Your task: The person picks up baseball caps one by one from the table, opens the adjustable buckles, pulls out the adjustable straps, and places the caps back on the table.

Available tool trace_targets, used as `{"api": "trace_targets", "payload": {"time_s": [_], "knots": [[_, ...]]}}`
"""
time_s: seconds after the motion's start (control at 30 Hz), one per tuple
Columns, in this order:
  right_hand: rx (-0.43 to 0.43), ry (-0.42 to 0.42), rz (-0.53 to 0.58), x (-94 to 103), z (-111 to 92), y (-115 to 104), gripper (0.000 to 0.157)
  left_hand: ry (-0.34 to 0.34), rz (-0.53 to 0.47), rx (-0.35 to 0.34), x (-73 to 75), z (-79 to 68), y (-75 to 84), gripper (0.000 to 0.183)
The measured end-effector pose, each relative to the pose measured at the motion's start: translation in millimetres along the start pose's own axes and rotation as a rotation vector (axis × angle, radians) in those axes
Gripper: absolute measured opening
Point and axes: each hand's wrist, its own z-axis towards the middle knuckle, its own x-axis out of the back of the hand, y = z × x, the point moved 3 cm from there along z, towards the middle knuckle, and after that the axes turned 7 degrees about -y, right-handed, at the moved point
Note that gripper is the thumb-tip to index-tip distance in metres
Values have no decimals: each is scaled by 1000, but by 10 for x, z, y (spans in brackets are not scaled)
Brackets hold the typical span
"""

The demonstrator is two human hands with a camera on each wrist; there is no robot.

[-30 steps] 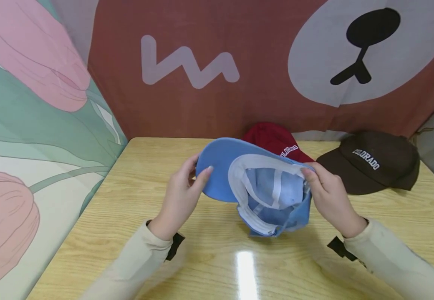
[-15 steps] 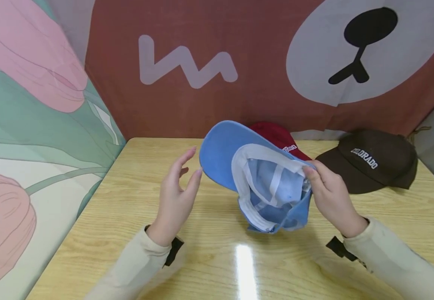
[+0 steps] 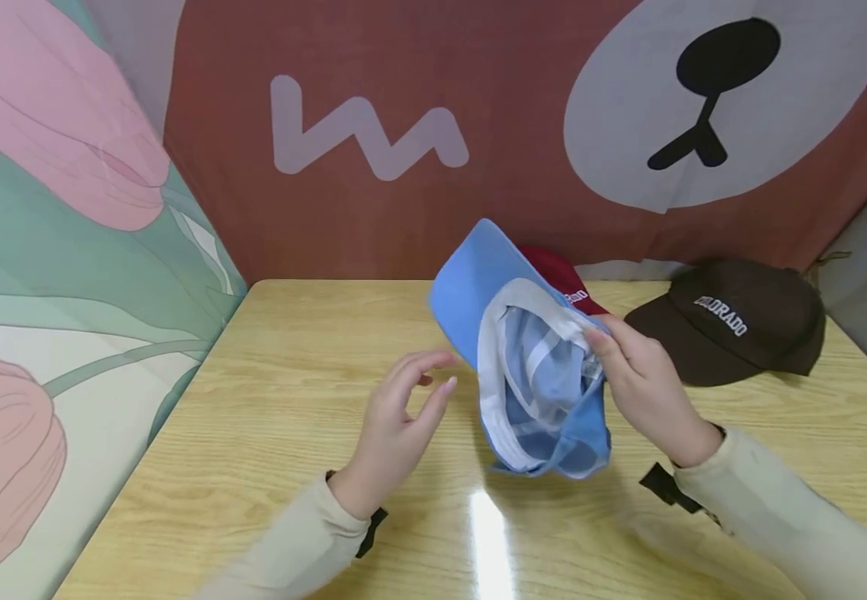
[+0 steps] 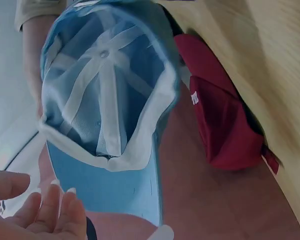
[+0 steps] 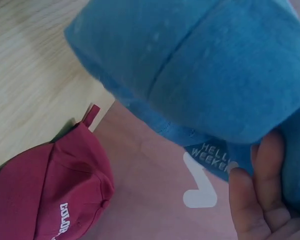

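Note:
A light blue baseball cap (image 3: 471,292) hangs over the table in the head view, its white-taped inside facing me and its brim tilted up to the left. My right hand (image 3: 647,383) grips its right edge, thumb on the inner band. Just left of the brim, my left hand (image 3: 392,429) holds nothing, fingers loosely bent and thumb apart. In the left wrist view the left fingers (image 4: 50,212) lie beside the cap's brim (image 4: 110,187). White "HELLO" and partly hidden lettering shows on the cap (image 5: 190,65) in the right wrist view, near the right fingertips.
Behind the blue cap, a red cap (image 3: 559,273) sits partly hidden on the wooden table (image 3: 268,400). To its right lies a dark brown cap (image 3: 734,321) reading "COLORADO". A printed cloth (image 3: 403,208) hangs along the back edge.
My left hand has let go of the brim, dropped away and then moved right, back toward it. The cap has turned in my right hand, its brim swinging up and rightward.

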Motion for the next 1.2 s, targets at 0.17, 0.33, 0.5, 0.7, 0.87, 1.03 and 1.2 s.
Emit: {"api": "trace_targets", "payload": {"time_s": [0.17,0.33,0.5,0.7,0.87,1.03,1.2], "knots": [[14,12,-2,6,43,-16,27,-68,-41,44,-81,-25,0,23],[-11,-4,21,18,79,-10,30,-206,-36,94,-183,-73,26,19],[-29,-15,54,24,115,-5,33,-348,-58,119,-291,-111,56,21],[-79,-26,90,22,136,6,36,-429,-34,147,-340,-129,55,25],[-83,-19,86,43,142,5,36,-452,-9,190,-327,-126,45,29],[-62,-14,115,61,161,-6,36,-461,46,217,-297,-124,37,33],[-62,-33,135,55,177,-3,37,-445,71,203,-278,-127,12,21]]}}
